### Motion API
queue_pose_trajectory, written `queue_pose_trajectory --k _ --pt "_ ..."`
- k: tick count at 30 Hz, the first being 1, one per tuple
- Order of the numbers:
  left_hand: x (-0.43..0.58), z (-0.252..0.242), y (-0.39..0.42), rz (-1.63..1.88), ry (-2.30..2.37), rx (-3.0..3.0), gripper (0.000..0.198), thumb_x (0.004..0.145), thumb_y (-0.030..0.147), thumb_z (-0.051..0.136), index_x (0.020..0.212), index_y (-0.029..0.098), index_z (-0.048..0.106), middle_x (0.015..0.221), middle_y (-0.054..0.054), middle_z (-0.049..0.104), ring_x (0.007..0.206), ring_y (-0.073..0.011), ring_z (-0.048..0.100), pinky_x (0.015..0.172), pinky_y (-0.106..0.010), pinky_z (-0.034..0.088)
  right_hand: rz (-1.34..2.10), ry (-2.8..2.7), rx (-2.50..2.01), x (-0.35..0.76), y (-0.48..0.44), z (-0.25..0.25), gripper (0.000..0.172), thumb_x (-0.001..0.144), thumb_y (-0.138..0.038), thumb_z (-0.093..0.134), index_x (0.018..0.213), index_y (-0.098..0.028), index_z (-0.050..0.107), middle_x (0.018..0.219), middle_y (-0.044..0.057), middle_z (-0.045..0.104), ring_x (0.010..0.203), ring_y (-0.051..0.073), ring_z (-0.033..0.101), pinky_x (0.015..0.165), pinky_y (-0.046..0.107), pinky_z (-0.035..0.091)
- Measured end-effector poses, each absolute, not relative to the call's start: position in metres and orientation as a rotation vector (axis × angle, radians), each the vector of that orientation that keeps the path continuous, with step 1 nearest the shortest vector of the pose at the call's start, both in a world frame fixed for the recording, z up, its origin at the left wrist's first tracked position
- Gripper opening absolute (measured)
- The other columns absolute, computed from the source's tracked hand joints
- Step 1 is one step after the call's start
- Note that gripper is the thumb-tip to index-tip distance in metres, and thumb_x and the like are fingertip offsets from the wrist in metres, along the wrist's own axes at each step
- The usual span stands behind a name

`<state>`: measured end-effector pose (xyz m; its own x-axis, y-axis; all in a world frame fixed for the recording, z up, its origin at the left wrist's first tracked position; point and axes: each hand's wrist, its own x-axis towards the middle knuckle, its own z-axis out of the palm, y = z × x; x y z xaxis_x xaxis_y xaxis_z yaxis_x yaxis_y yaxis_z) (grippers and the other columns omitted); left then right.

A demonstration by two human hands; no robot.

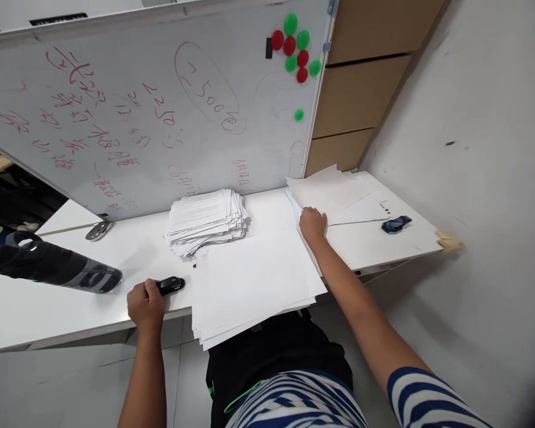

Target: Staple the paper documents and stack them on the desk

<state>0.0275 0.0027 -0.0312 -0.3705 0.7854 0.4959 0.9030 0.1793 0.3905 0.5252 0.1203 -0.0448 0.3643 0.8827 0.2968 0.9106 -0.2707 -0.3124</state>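
Observation:
My left hand (146, 306) is closed around the rear of a black stapler (172, 285) near the table's front edge. Ahead and to the right, my right hand (312, 224) has its fingers curled on the left edge of some paper sheets (332, 193); how many it grips is hidden. Between the hands, a loose pile of blank white paper (254, 279) hangs over the front edge toward my lap. Behind that pile lies a thick, uneven stack of printed papers (207, 220).
A dark bottle (71, 267) and a grey computer mouse (98, 230) are on the left of the white table (156, 261). A small dark blue object (396, 224) lies at the right. A whiteboard (249, 89) with magnets and cardboard boxes (361, 89) stand behind; a wall (494, 148) bounds the right.

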Motion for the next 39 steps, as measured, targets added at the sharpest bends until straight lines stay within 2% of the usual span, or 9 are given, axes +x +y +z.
queue_pose_trajectory --k 7,11,15,20,23,26,31,34,39 --pt "0.025 -0.034 0.004 -0.967 -2.27 -1.639 0.041 0.099 0.039 0.032 0.087 0.021 0.067 0.086 -0.008 0.064 0.091 -0.0251 0.053 0.078 -0.035 0.037 -0.105 -1.601 -2.197 0.524 0.117 -0.046 0.038 0.094 -0.013 0.033 0.114 -0.011 0.065 0.13 0.021 0.063 0.127 0.033 0.05 0.103 0.051 0.032" --pt "0.027 -0.032 0.004 -0.976 -2.282 -1.632 0.041 0.098 0.04 0.033 0.087 0.02 0.067 0.087 -0.009 0.064 0.092 -0.0257 0.053 0.079 -0.035 0.037 -0.074 -1.593 -2.214 0.523 0.116 -0.038 0.04 0.094 -0.009 0.03 0.112 -0.004 0.065 0.108 0.025 0.07 0.107 0.033 0.062 0.091 0.044 0.04" --pt "0.026 -0.033 0.004 -0.973 -2.281 -1.611 0.041 0.098 0.04 0.033 0.086 0.02 0.067 0.085 -0.01 0.063 0.09 -0.0255 0.054 0.078 -0.035 0.037 -0.043 -1.669 -2.126 0.515 0.111 -0.017 0.04 0.098 -0.013 0.029 0.117 -0.005 0.063 0.095 0.02 0.073 0.09 0.029 0.067 0.085 0.039 0.043" --pt "0.023 -0.036 0.007 -0.944 -2.255 -1.561 0.041 0.097 0.041 0.034 0.086 0.018 0.065 0.088 -0.013 0.065 0.094 -0.0276 0.056 0.083 -0.039 0.038 -0.082 -1.833 -1.83 0.481 0.074 0.036 0.041 0.103 -0.024 0.028 0.128 -0.016 0.06 0.116 0.012 0.073 0.109 0.025 0.066 0.1 0.036 0.042" --pt "0.033 -0.029 0.003 -1.005 -2.174 -1.465 0.037 0.095 0.042 0.039 0.096 0.016 0.065 0.11 -0.017 0.067 0.118 -0.0331 0.052 0.101 -0.048 0.031 -0.025 -1.894 -1.19 0.454 0.027 0.077 0.035 0.103 -0.027 0.033 0.124 -0.021 0.062 0.127 0.009 0.07 0.118 0.022 0.063 0.102 0.038 0.046" --pt "0.059 -0.012 -0.007 -1.208 -2.031 -1.558 0.038 0.094 0.046 0.045 0.109 0.016 0.063 0.13 -0.019 0.061 0.134 -0.0346 0.043 0.112 -0.054 0.021 0.065 -1.809 -0.85 0.438 -0.021 0.104 0.026 0.102 -0.028 0.04 0.117 -0.029 0.061 0.122 0.003 0.072 0.104 0.02 0.07 0.092 0.04 0.054" --pt "0.125 0.021 -0.025 -2.141 -2.148 -1.949 0.059 0.094 0.061 0.041 0.136 0.02 0.046 0.141 -0.019 0.053 0.127 -0.0264 0.054 0.098 -0.042 0.047 0.226 -1.408 -0.988 0.451 -0.059 0.093 0.022 0.098 -0.043 0.049 0.11 -0.031 0.063 0.102 0.006 0.075 0.095 0.025 0.07 0.081 0.041 0.056" --pt "0.156 0.036 -0.032 -2.583 -2.392 -2.143 0.064 0.089 0.065 0.05 0.136 0.022 0.05 0.138 -0.016 0.059 0.123 -0.0264 0.059 0.093 -0.04 0.051 0.357 -1.223 -1.132 0.47 -0.059 0.07 0.026 0.096 -0.051 0.052 0.104 -0.028 0.063 0.092 0.005 0.073 0.089 0.025 0.068 0.079 0.039 0.054" --pt "0.175 0.043 -0.036 -2.815 -2.467 -2.353 0.055 0.075 0.049 0.076 0.119 0.017 0.064 0.121 -0.014 0.07 0.116 -0.0292 0.064 0.098 -0.041 0.051 0.514 -1.066 -1.294 0.498 -0.06 0.042 0.036 0.091 -0.059 0.055 0.1 -0.025 0.063 0.09 0.005 0.071 0.087 0.025 0.066 0.079 0.04 0.053"
